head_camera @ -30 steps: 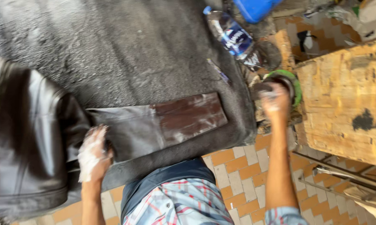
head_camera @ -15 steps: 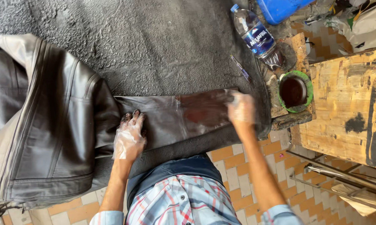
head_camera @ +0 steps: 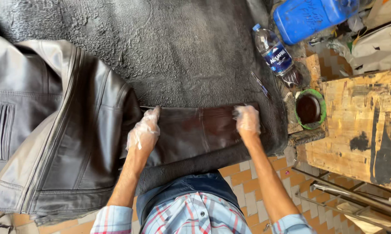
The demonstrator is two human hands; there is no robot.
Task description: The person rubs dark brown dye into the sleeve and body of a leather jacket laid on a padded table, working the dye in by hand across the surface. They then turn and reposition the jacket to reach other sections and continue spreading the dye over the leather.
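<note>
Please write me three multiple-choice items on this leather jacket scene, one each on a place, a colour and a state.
1. Where does the small tub of dark liquid sit?
A. On the jacket's chest
B. Beyond the sleeve's cuff end, beside the right hand
C. Under the left hand

2. What colour is the jerrycan at the top?
A. Blue
B. Red
C. White

3. How does the left hand lie?
A. Clenched round a bottle
B. Raised off the sleeve
C. Pressed flat on the jacket sleeve, in a thin clear glove

Answers: 1 B, the green-rimmed tub stands just past the cuff, near the right hand. 2 A, its plastic body is plainly blue. 3 C, the gloved fingers are spread on the leather near the shoulder end.
</note>
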